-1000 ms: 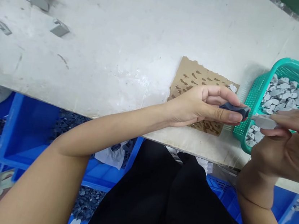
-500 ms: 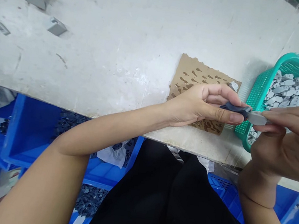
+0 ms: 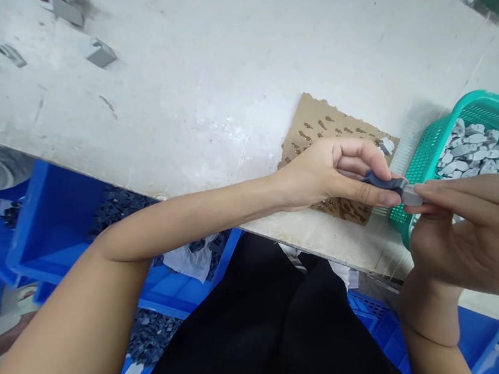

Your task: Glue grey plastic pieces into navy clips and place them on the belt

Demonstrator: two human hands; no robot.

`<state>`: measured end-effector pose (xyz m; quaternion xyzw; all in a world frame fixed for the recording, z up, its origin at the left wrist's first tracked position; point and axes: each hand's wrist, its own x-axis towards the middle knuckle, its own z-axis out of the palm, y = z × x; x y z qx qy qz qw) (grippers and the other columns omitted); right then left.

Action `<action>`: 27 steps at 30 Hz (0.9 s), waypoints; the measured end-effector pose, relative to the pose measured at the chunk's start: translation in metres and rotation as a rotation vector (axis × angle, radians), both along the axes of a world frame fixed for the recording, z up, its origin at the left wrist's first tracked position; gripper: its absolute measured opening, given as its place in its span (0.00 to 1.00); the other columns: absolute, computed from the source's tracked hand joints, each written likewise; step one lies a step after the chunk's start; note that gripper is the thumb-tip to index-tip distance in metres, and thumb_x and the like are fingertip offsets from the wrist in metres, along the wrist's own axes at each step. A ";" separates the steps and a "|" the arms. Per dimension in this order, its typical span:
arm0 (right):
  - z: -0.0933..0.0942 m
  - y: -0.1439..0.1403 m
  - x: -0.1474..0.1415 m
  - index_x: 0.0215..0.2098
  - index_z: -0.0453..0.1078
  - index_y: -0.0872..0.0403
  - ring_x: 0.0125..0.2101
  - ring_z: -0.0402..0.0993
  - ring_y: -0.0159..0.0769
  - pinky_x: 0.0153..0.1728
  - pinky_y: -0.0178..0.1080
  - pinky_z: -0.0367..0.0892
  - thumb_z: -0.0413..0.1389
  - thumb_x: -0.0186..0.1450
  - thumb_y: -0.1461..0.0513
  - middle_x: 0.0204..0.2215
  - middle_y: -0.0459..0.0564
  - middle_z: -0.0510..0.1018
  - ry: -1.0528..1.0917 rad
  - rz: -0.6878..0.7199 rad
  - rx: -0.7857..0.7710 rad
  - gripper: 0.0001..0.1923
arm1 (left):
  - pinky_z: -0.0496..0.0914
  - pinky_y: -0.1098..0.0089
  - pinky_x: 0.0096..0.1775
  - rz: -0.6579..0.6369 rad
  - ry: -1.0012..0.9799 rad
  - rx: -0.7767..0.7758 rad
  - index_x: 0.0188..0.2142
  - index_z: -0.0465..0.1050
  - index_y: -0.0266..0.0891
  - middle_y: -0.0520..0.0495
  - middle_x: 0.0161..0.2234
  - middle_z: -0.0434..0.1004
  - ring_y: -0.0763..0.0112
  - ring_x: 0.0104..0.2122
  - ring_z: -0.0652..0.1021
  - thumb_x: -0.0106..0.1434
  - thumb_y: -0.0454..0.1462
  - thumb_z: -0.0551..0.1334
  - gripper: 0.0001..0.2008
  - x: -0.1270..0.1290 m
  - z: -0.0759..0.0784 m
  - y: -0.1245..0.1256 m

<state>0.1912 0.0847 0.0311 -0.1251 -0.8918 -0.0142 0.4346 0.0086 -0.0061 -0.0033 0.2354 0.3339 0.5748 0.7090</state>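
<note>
**Two parts meeting end to end, right of centre**

I read the left hand (image 3: 324, 172) as closed in a pinch on a dark blue-grey part (image 3: 384, 180), thumb below and fingers curled above it. The right hand (image 3: 466, 232), coming in from the right edge of the frame, has its grip closed on a light grey part (image 3: 411, 196), of which only a short end shows past the fingertips. The two parts touch end to end, just right of centre, in the air over the near edge of the table (image 3: 227, 69).

My judgement is that the joining step is in hand: the light piece is being seated into the dark one. Finishing it would call for a straight push along their shared line, both pinches kept firm so neither part twists.

Behind the left hand lies a torn piece of brown cardboard (image 3: 316, 119) full of cut-out holes. At the right, a teal basket (image 3: 429, 151) holds a heap of light grey pieces (image 3: 474, 151). Loose grey bits (image 3: 101, 53) sit in the upper left. Below the table edge, blue bins (image 3: 52, 217) hold dark parts.
</note>
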 end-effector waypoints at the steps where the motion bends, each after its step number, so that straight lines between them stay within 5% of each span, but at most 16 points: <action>1: 0.000 0.000 0.000 0.39 0.78 0.48 0.28 0.79 0.32 0.40 0.45 0.71 0.59 0.68 0.72 0.29 0.39 0.82 -0.007 -0.003 0.009 0.12 | 0.77 0.66 0.56 0.005 0.003 -0.003 0.35 0.75 0.37 0.53 0.38 0.84 0.70 0.47 0.84 0.51 0.37 0.80 0.18 0.000 0.000 0.000; 10: 0.002 -0.002 -0.005 0.39 0.77 0.51 0.30 0.79 0.32 0.36 0.39 0.72 0.65 0.64 0.74 0.30 0.42 0.83 -0.014 0.026 -0.052 0.12 | 0.79 0.67 0.52 -0.024 -0.071 -0.077 0.34 0.76 0.36 0.53 0.34 0.84 0.76 0.37 0.84 0.48 0.38 0.82 0.20 0.000 -0.006 0.005; 14: 0.004 -0.004 -0.005 0.45 0.76 0.49 0.36 0.81 0.37 0.42 0.42 0.73 0.64 0.70 0.65 0.34 0.45 0.83 -0.066 0.000 -0.181 0.06 | 0.81 0.70 0.47 -0.059 -0.215 -0.134 0.36 0.78 0.36 0.51 0.33 0.84 0.74 0.34 0.85 0.49 0.37 0.81 0.18 -0.001 -0.007 0.008; 18: 0.010 -0.003 0.002 0.52 0.76 0.48 0.44 0.81 0.43 0.45 0.45 0.74 0.61 0.74 0.57 0.42 0.51 0.83 -0.062 -0.158 -0.254 0.10 | 0.82 0.77 0.45 0.062 -0.289 -0.162 0.38 0.82 0.34 0.47 0.38 0.86 0.72 0.38 0.86 0.55 0.33 0.78 0.11 -0.004 -0.002 0.012; 22: 0.009 0.010 0.016 0.48 0.77 0.52 0.37 0.78 0.41 0.39 0.43 0.72 0.58 0.73 0.57 0.38 0.51 0.82 -0.078 -0.403 -0.315 0.10 | 0.81 0.78 0.50 0.263 -0.251 -0.198 0.40 0.82 0.32 0.43 0.42 0.86 0.71 0.41 0.87 0.60 0.27 0.70 0.08 -0.014 0.006 0.017; 27: -0.003 0.030 0.030 0.46 0.76 0.59 0.40 0.78 0.50 0.42 0.49 0.73 0.51 0.73 0.59 0.37 0.59 0.81 -0.479 -0.649 -0.435 0.15 | 0.79 0.77 0.55 0.411 -0.137 -0.236 0.46 0.80 0.34 0.44 0.44 0.85 0.71 0.43 0.86 0.59 0.25 0.69 0.15 -0.026 0.010 0.021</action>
